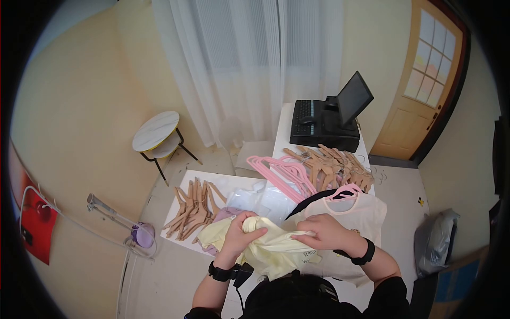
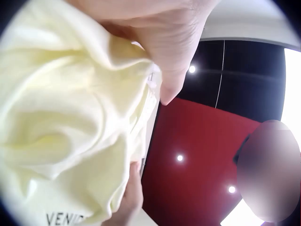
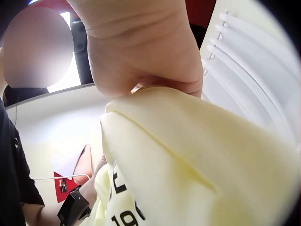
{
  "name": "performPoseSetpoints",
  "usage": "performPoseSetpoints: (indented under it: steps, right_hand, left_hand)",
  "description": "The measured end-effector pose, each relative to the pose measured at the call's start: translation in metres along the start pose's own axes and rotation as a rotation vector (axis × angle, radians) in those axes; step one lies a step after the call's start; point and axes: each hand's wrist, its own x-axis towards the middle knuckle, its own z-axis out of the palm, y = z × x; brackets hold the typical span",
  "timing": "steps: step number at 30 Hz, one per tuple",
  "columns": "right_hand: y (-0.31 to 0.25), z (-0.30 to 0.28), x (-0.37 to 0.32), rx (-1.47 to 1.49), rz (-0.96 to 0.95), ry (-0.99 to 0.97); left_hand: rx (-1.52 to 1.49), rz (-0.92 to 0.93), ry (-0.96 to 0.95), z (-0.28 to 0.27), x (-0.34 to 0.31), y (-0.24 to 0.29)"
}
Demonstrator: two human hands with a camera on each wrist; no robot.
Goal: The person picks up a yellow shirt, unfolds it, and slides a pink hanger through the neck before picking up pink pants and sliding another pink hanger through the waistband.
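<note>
Left hand [image 1: 241,234] is curling its fingers round the yellow shirt [image 1: 268,247] and right hand [image 1: 325,234] is pinching its edge, just this side of the pink hangers [image 1: 281,173]. Bunched like that, it's probably risking slipping loose.

Probably a clothing shop, till [image 1: 324,125], hanger piles [image 1: 332,167], white counter [image 1: 284,137]

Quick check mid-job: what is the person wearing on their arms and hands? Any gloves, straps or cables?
No gloves; both hands are bare. The left hand has a black strap at the wrist, with a small black camera unit and a thin black cable hanging from it. The right hand has a black wristband. The forearms are uncovered, with black sleeves higher up.
</note>
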Motion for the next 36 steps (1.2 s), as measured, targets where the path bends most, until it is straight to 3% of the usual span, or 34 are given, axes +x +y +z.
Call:
performPoseSetpoints:
  steps: [4,7,9,10,12,15,16,20,22,23,25,26,28,29,31,32,34,36]
  right_hand:
    - [0.008,0.013,-0.008,-0.016,0.048,-0.092]
    - [0.018,0.018,-0.014,-0.010,0.119,-0.071]
    - [0.021,0.019,-0.014,-0.041,0.217,-0.051]
    - [0.023,0.019,-0.014,-0.072,0.315,-0.030]
    - [0.035,0.020,-0.019,-0.169,0.392,-0.054]
    - [0.077,0.029,-0.038,-0.366,0.556,-0.151]
    - [0.085,0.029,-0.042,-0.466,0.644,-0.223]
    - [0.091,0.017,-0.048,-0.413,0.759,-0.320]
    - [0.093,0.012,-0.051,-0.347,0.770,-0.286]
    - [0.102,0.013,-0.057,-0.345,0.773,-0.285]
    - [0.123,0.013,-0.069,-0.128,0.514,-0.192]
    - [0.125,0.013,-0.073,-0.128,0.514,-0.193]
    - [0.121,0.008,-0.076,0.055,0.488,-0.222]
    - [0.119,0.009,-0.078,0.052,0.492,-0.218]
    - [0.111,0.018,-0.085,0.180,0.452,-0.270]
    - [0.108,0.026,-0.087,0.166,0.398,-0.319]
    - [0.098,0.053,-0.093,0.198,0.341,-0.421]
    - [0.085,0.081,-0.096,0.261,0.354,-0.611]
  left_hand:
    - [0.235,0.092,-0.027,0.005,0.000,-0.005]
    - [0.327,0.235,0.064,0.014,-0.003,0.001]
    - [0.523,0.491,0.128,0.016,-0.005,0.005]
    - [0.523,0.490,0.128,0.016,-0.005,0.007]
    - [0.614,0.761,0.175,0.011,-0.007,0.012]
    - [0.690,0.875,0.250,0.002,-0.010,0.025]
    - [0.691,0.875,0.249,-0.001,-0.011,0.031]
    - [0.821,0.809,0.036,-0.014,-0.014,0.042]
    - [1.040,0.578,-0.193,-0.011,-0.018,0.049]
    - [1.040,0.577,-0.197,-0.013,-0.018,0.047]
    - [1.203,0.486,-0.272,-0.021,-0.016,0.039]
    - [1.203,0.486,-0.272,-0.026,-0.016,0.035]
    - [1.304,0.322,-0.076,-0.037,-0.015,0.026]
    - [1.302,0.326,-0.080,-0.040,-0.014,0.022]
    - [1.353,0.364,0.309,-0.043,-0.009,0.013]
    - [1.345,0.378,0.298,-0.044,-0.007,0.007]
    - [1.206,0.098,0.486,-0.047,-0.005,-0.010]
    - [1.060,0.149,0.486,-0.056,-0.003,-0.043]
